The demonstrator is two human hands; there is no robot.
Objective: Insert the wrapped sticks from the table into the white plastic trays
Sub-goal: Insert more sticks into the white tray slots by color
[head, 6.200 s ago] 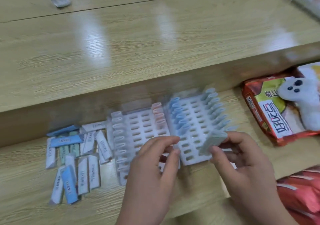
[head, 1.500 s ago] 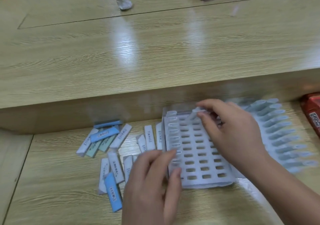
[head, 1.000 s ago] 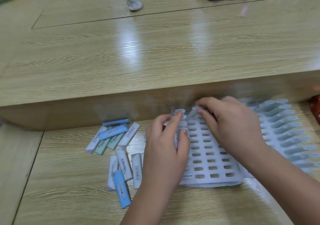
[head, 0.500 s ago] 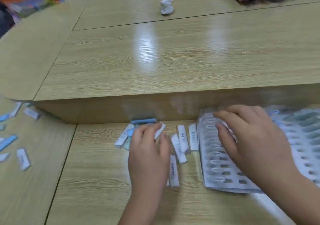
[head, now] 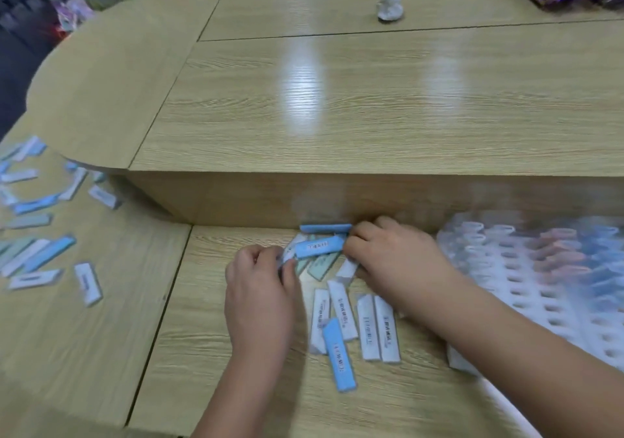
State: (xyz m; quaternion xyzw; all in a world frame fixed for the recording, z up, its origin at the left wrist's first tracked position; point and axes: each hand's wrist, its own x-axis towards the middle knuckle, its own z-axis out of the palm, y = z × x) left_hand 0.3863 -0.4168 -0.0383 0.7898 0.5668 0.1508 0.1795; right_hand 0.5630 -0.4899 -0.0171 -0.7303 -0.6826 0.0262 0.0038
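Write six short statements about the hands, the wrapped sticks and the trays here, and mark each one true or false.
1. Both hands are over the white trays. False: the left hand and right hand are at the loose wrapped sticks, left of the white trays.
2. A blue stick lies between the hands. True.
3. The left hand lies flat. False: it pinches a white stick.
4. Other sticks lie on the far-left surface. True.
5. The upper table is bare. False: a crumpled white lump sits there.
6. The trays are right of the pile. True.
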